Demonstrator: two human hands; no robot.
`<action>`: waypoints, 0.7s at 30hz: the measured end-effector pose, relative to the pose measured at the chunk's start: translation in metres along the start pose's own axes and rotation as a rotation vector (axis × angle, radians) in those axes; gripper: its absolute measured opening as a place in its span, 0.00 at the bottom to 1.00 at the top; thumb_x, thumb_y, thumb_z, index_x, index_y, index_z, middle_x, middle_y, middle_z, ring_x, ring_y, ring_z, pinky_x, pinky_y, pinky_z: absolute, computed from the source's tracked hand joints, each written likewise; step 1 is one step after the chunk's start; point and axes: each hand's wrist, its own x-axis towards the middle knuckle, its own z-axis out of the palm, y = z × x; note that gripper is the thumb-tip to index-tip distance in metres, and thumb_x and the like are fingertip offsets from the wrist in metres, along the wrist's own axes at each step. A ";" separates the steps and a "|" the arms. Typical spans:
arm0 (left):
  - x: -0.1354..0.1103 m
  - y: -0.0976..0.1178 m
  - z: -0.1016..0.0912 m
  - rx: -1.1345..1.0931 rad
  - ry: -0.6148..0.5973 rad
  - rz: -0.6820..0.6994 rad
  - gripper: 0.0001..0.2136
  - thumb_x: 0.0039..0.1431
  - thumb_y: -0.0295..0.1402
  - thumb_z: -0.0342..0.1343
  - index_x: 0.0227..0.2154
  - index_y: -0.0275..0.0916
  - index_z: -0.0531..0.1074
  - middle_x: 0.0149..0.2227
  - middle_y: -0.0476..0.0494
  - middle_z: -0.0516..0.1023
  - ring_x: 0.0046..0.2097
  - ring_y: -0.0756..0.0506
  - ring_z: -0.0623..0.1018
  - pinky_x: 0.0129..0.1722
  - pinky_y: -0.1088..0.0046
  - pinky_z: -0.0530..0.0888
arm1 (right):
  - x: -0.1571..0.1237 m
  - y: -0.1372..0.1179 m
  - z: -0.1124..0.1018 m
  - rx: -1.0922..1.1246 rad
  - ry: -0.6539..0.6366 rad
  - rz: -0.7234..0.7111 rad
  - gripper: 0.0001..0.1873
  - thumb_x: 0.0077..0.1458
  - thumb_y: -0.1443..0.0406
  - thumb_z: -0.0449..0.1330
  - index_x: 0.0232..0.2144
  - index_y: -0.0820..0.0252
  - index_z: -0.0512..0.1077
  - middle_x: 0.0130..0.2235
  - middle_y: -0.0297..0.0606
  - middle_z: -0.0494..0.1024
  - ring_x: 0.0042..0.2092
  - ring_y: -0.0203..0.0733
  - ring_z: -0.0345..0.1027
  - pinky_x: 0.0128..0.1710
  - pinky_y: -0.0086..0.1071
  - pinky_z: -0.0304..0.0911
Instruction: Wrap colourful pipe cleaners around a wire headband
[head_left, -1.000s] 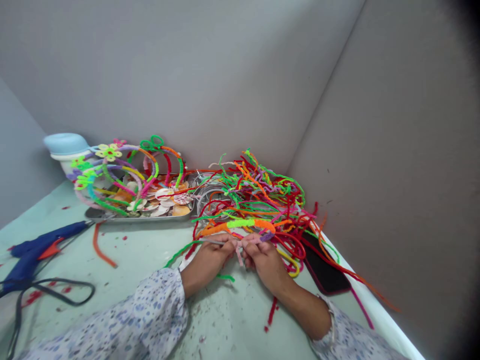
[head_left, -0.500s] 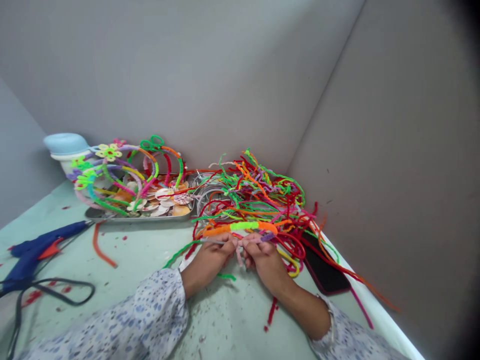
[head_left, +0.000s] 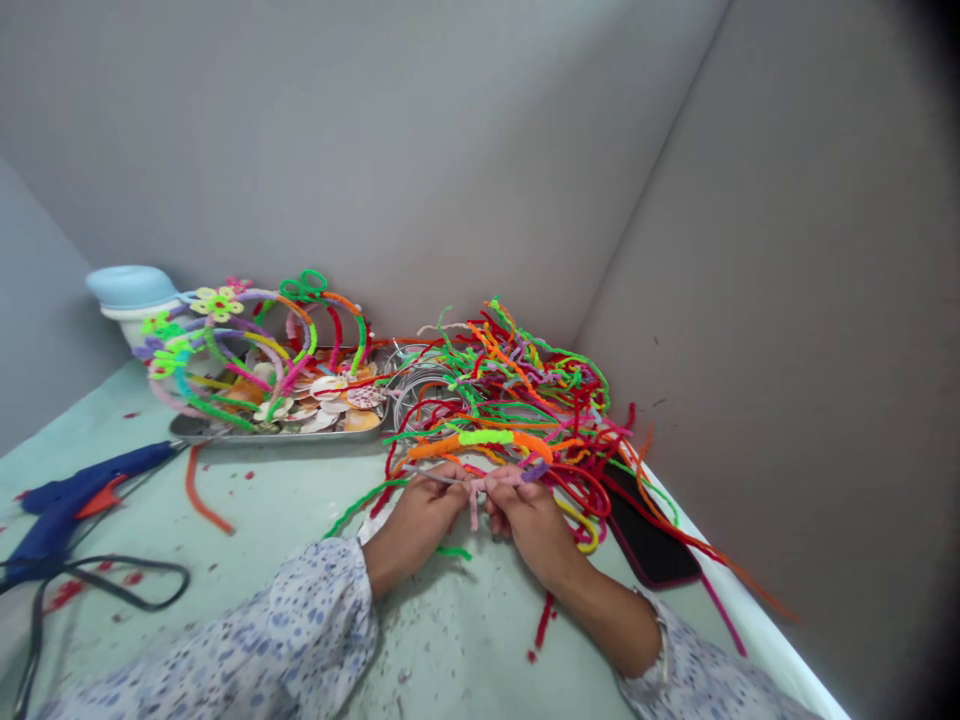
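l hand (head_left: pixel 420 515) closed on thin grey rod (head_left: pixel 439 477), thumb & fingers pinching it. r hand (head_left: pixel 529 520) also closed, fingertips (head_left: pixel 501 482) pinching pink pipe cleaner (head_left: pixel 474 508) at rod's r end; short pink end hangs down btw hands. orange band w/ lime section (head_left: pixel 484 440) lies just past hands, against front of pile (head_left: pixel 525 390) of loose multicolour pipe cleaners. exact link btw band & rod: can't tell.

containers: steel tray (head_left: pixel 225 436) holds shells (head_left: pixel 337 408), w/ pipe-cleaner hairbands (head_left: pixel 251 350) piled upright at its l end, some w/ flower shapes. round clear dish (head_left: pixel 420 400) sits just r of shells, partly under pile; contents can't be told. pale blue tub (head_left: pixel 131 288) stands behind tray's l end, near corner.

surface: pale green bench (head_left: pixel 465 640) w/ red flecks & stains. blue glue gun (head_left: pixel 75 510) lies at l, black cord (head_left: pixel 112 572) looped in front of it. loose orange pipe cleaner (head_left: pixel 202 490) lies btw gun & hands. black phone (head_left: pixel 649 535) lies r of r hand, stems across it. grey walls (head_left: pixel 300 150) meet behind bench. blue-print sleeves (head_left: pixel 300 630) cover both forearms.
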 end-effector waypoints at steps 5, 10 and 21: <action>0.000 -0.001 0.000 0.007 -0.001 -0.014 0.10 0.56 0.31 0.45 0.23 0.36 0.66 0.19 0.53 0.61 0.22 0.52 0.61 0.22 0.77 0.58 | 0.000 0.001 0.000 0.003 -0.012 -0.019 0.11 0.53 0.64 0.51 0.20 0.61 0.65 0.16 0.28 0.65 0.19 0.31 0.57 0.20 0.25 0.53; 0.001 -0.002 0.000 0.000 -0.008 0.000 0.09 0.56 0.31 0.45 0.24 0.36 0.67 0.20 0.53 0.63 0.23 0.52 0.61 0.22 0.77 0.57 | 0.001 0.000 0.000 -0.007 -0.014 -0.014 0.10 0.53 0.63 0.51 0.22 0.61 0.65 0.16 0.28 0.64 0.18 0.31 0.57 0.19 0.25 0.53; 0.001 0.002 0.001 0.013 0.011 -0.002 0.09 0.55 0.30 0.46 0.23 0.36 0.67 0.20 0.52 0.64 0.23 0.52 0.61 0.23 0.78 0.58 | 0.000 -0.001 0.000 -0.011 -0.005 -0.010 0.10 0.53 0.64 0.51 0.23 0.61 0.67 0.16 0.28 0.65 0.18 0.31 0.57 0.19 0.25 0.53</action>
